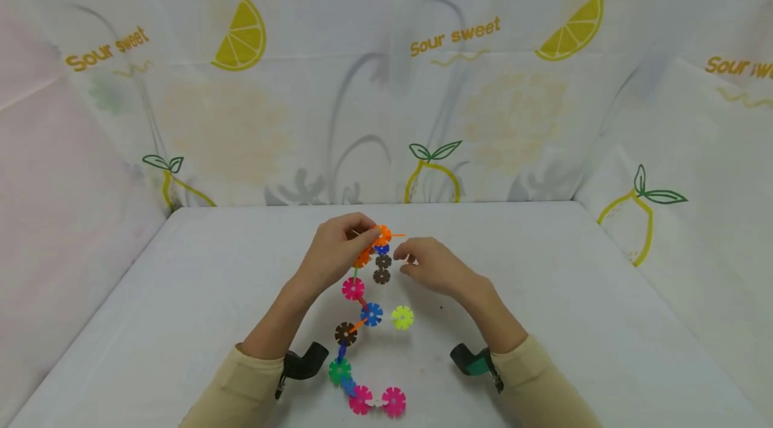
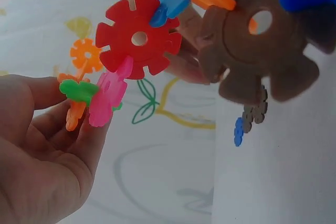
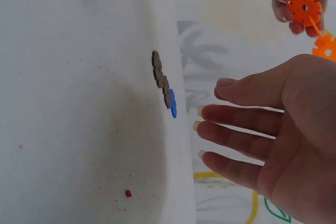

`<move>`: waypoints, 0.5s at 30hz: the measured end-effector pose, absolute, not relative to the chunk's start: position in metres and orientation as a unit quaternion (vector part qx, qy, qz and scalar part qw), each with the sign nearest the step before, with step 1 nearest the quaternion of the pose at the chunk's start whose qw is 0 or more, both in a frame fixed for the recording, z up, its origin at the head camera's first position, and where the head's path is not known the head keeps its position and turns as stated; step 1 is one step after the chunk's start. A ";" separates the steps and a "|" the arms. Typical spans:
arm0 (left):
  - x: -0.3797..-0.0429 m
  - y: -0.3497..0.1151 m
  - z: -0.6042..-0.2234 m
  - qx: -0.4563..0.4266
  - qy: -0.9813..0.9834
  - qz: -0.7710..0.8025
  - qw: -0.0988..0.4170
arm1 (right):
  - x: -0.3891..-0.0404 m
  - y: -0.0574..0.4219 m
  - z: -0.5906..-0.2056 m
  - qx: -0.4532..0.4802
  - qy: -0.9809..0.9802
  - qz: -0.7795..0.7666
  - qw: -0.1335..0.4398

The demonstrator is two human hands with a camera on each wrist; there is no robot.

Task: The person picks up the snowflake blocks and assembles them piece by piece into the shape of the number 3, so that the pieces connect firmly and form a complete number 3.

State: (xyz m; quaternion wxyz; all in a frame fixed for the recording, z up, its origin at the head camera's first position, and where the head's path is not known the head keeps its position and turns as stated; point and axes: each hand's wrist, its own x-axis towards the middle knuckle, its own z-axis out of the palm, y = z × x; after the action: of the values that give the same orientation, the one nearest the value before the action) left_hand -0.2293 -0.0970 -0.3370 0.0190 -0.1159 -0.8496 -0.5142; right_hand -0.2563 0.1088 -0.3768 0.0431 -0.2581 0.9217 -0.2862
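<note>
My left hand pinches the far end of a chain of notched, flower-shaped plastic discs, at its orange discs. From the fingers the chain runs toward me through a pink disc, a blue disc, a brown disc and a green disc. In the left wrist view, a red disc hangs beyond the fingertips. My right hand holds nothing, its fingers apart and slightly bent in the right wrist view. Close to it lie loose brown discs and a blue one.
A loose yellow disc lies right of the chain on the white table. Pink discs end the chain near me. A lemon-print cloth stands behind the table and at its sides.
</note>
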 end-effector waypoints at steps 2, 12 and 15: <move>-0.230 -0.097 -0.337 -0.116 -0.850 -0.514 0.017 | -0.256 0.107 -0.380 -0.259 0.924 -0.274 0.061; -0.230 -0.098 -0.338 -0.121 -0.862 -0.492 0.023 | -0.255 0.098 -0.394 -0.307 0.928 -0.190 0.094; -0.230 -0.098 -0.338 -0.121 -0.861 -0.493 0.024 | -0.254 0.097 -0.396 -0.333 0.922 -0.167 0.104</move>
State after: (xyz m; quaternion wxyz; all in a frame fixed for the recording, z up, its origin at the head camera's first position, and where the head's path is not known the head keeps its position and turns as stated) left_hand -0.2296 -0.0980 -0.3378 0.0241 -0.1211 -0.8614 -0.4927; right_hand -0.2540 0.0968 -0.3961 0.1043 -0.3327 0.9223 -0.1667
